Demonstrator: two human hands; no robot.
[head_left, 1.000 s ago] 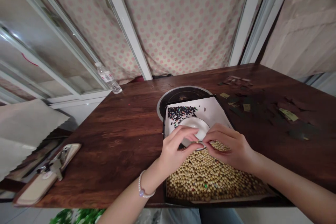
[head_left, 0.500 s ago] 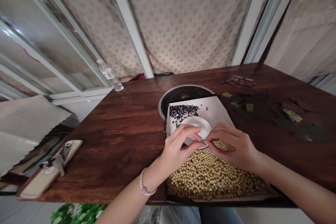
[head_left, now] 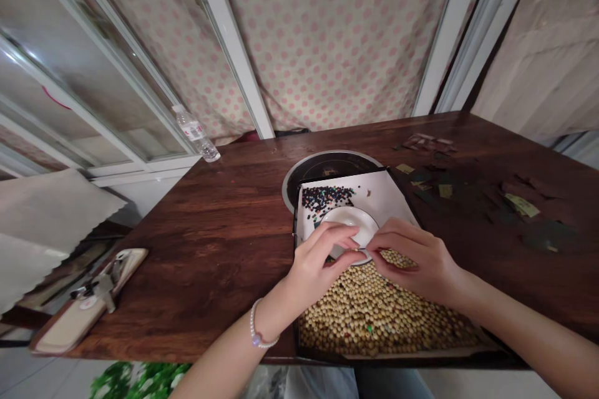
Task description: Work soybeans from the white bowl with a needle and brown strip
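Both hands meet over a white dish [head_left: 349,218] in a black-edged tray [head_left: 397,196]. The thumb and index finger of my left hand [head_left: 322,252] are pinched near the dish's front rim, on something too small to make out. Close beside them, the fingertips of my right hand [head_left: 414,255] are pressed together; what they hold is hidden. Many yellowish beads [head_left: 369,312] fill the front of the tray under my hands. Small black and coloured beads [head_left: 322,198] lie at its back left.
A round black plate [head_left: 327,165] sits partly under the tray. A plastic bottle [head_left: 196,134] stands at the table's back left. Scattered packets [head_left: 444,190] lie to the right. A wooden board with a metal object [head_left: 103,290] is at the left edge.
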